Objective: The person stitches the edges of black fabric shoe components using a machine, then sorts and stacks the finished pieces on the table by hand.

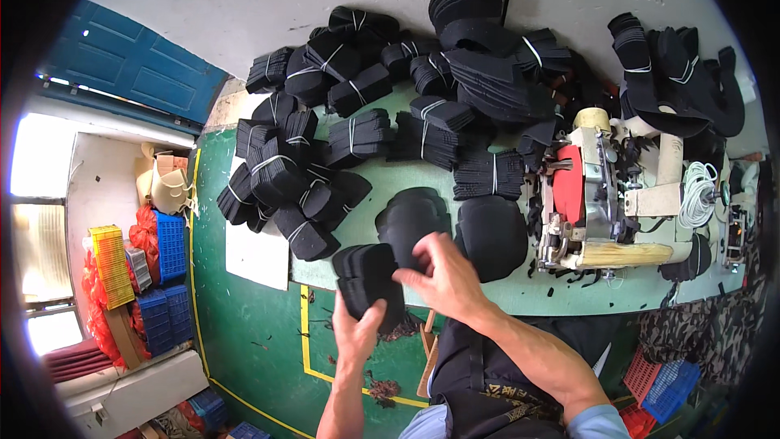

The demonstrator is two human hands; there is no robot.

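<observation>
My left hand (357, 332) grips a small stack of black padded pieces (367, 280) with rounded corners, thumb on top, just off the table's near edge. Close to the stack's right side is my right hand (445, 278), its thumb and fingers apart and nothing visible between them. Its thumb tip points at the stack; whether it touches I cannot tell. Beyond my right hand lies a black rounded pile (413, 215), partly covered by the fingers. Another pile of rounded black pieces (491, 237) sits to its right on the pale green table (561, 299).
Many black bundles tied with white bands (276, 167) crowd the table's back and left. A machine with a red part (569, 183) and a coil of white cord (697, 195) stands at the right. Blue crates (166, 317) stand at the far left beyond the green floor (244, 317).
</observation>
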